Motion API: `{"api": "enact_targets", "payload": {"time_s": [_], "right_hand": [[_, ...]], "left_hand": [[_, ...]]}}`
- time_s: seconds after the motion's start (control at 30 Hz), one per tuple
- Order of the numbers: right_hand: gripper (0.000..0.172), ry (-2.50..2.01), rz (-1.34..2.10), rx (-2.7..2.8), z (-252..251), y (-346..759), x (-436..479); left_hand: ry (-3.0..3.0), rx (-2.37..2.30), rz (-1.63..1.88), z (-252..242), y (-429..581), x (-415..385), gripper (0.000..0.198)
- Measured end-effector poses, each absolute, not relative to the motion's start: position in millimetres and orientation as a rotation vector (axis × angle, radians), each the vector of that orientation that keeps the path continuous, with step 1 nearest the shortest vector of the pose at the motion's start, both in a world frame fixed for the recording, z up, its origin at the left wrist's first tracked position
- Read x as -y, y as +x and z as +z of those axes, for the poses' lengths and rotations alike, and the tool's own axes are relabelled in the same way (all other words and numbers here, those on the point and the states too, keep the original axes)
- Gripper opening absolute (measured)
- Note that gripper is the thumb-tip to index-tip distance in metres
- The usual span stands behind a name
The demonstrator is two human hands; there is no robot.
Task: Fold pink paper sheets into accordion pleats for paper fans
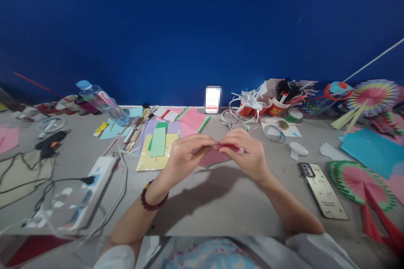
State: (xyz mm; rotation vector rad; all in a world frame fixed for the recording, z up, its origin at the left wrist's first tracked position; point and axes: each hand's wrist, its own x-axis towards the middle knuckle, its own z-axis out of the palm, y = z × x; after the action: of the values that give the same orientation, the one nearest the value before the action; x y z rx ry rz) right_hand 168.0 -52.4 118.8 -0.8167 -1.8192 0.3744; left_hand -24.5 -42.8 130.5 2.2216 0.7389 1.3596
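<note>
Both my hands meet above the middle of the grey table (221, 201). My left hand (184, 157), with a dark bead bracelet at the wrist, pinches one end of a folded pink paper piece (229, 147) with a green edge. My right hand (248, 155) pinches the other end. The paper is held a little above the table, and more pink paper (214, 159) shows just below the fingers. Both hands have their fingers closed on it.
A power strip (90, 180) with cables lies at left, near a glue gun (50, 141) and a plastic bottle (101, 101). Coloured paper sheets (158, 149) lie behind the hands. A phone (323, 191), pleated paper fans (356, 180) and red cups (274, 107) fill the right side.
</note>
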Motion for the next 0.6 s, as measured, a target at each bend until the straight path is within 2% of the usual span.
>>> {"api": "enact_targets", "payload": {"time_s": [0.23,0.6], "right_hand": [[0.008,-0.869,0.687,1.754,118.7,174.0,51.1],[0.011,-0.825,0.648,1.723,119.5,174.0,54.0]], "left_hand": [[2.294,-0.708,1.422,129.0,-24.6,43.4,0.018],[2.303,-0.709,1.410,130.5,-23.5,47.1,0.017]]}}
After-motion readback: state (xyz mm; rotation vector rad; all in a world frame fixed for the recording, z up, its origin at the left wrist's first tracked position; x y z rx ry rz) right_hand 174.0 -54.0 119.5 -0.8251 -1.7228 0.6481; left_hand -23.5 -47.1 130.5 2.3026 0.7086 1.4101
